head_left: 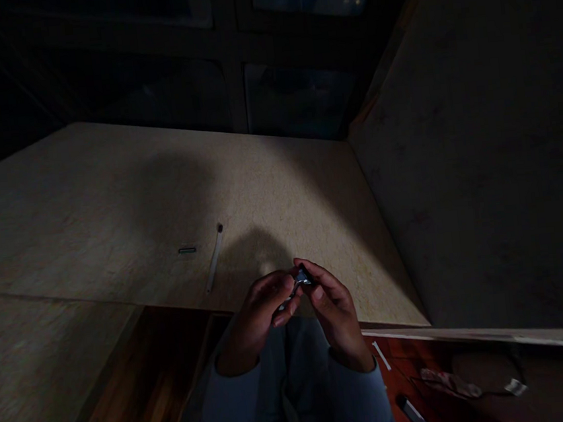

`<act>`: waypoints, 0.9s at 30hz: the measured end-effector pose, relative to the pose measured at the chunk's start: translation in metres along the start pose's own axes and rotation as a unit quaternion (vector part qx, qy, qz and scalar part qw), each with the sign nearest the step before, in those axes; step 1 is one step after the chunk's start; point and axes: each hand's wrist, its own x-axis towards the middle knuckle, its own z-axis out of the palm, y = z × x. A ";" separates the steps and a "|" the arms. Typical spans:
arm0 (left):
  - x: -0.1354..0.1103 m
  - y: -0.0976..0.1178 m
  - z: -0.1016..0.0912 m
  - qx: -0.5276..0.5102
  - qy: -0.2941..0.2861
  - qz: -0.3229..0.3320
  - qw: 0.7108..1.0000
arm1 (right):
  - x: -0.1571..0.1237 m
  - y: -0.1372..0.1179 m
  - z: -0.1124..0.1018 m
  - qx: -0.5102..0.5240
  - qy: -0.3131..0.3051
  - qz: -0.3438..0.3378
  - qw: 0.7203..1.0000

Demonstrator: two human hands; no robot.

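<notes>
A small dark object with a shiny silver face (303,276) sits between my two hands, just past the table's front edge. Its kind is too dark and small to make out. My left hand (269,298) is closed on its near left end, where a pale, silvery part shows between thumb and fingers. With thumb and fingertips, my right hand (330,297) pinches the dark end from the right. On the table lie a thin white stick with a dark tip (215,259) and a short, dark greenish bar (187,250), both left of my hands.
The light table top (309,188) reaches back to a dark paned window (229,77). A wall (495,150) bounds it on the right. Below, the reddish floor holds a white strip (381,355) and a dark and grey oblong thing (413,416). Shadows cover part of the table.
</notes>
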 end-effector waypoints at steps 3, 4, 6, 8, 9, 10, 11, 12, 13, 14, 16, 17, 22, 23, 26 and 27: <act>0.000 0.000 0.002 0.011 0.015 0.011 1.000 | 0.000 0.000 -0.001 0.002 0.000 0.001 1.000; 0.000 -0.001 0.002 0.012 0.019 0.012 1.000 | -0.001 0.001 -0.001 0.005 -0.002 0.001 1.000; 0.000 -0.001 0.003 0.011 0.028 0.013 0.999 | -0.001 0.002 -0.002 0.016 -0.007 0.001 1.000; 0.000 -0.001 0.004 0.011 0.035 0.012 0.999 | -0.001 0.003 -0.003 0.029 -0.008 0.000 1.000; 0.000 -0.001 0.004 0.012 0.037 0.012 0.999 | -0.001 0.003 -0.003 0.034 -0.006 0.000 0.999; 0.000 0.000 0.005 0.014 0.040 0.012 0.999 | -0.001 0.002 -0.003 0.037 -0.002 0.002 0.999; 0.000 0.000 0.005 0.016 0.043 0.012 0.999 | -0.001 0.002 -0.003 0.037 0.001 0.004 0.999; 0.000 0.001 0.005 0.018 0.046 0.012 0.999 | -0.001 0.002 -0.004 0.037 0.004 0.006 0.999; 0.000 0.001 0.006 0.019 0.050 0.011 0.999 | -0.001 0.002 -0.004 0.036 0.005 0.007 0.999; 0.000 0.002 0.006 0.019 0.052 0.011 0.998 | -0.001 0.002 -0.004 0.035 0.004 0.008 0.999; 0.000 0.002 0.006 0.020 0.051 0.010 0.998 | -0.001 0.003 -0.005 0.034 0.003 0.010 0.999; 0.000 0.002 0.006 0.020 0.049 0.012 0.999 | -0.001 0.004 -0.005 0.035 0.005 0.012 0.999; 0.000 0.000 0.005 0.032 0.047 0.008 0.998 | -0.001 0.006 -0.005 0.069 0.035 0.018 0.997; 0.000 -0.001 0.005 0.034 0.051 0.005 0.998 | -0.001 0.006 -0.005 0.078 0.041 0.018 0.996; -0.001 -0.002 0.004 0.035 0.065 0.003 0.997 | 0.000 0.003 -0.005 0.102 0.043 0.015 0.994; -0.001 -0.002 0.004 0.033 0.071 0.004 0.997 | 0.000 0.002 -0.005 0.108 0.041 0.014 0.993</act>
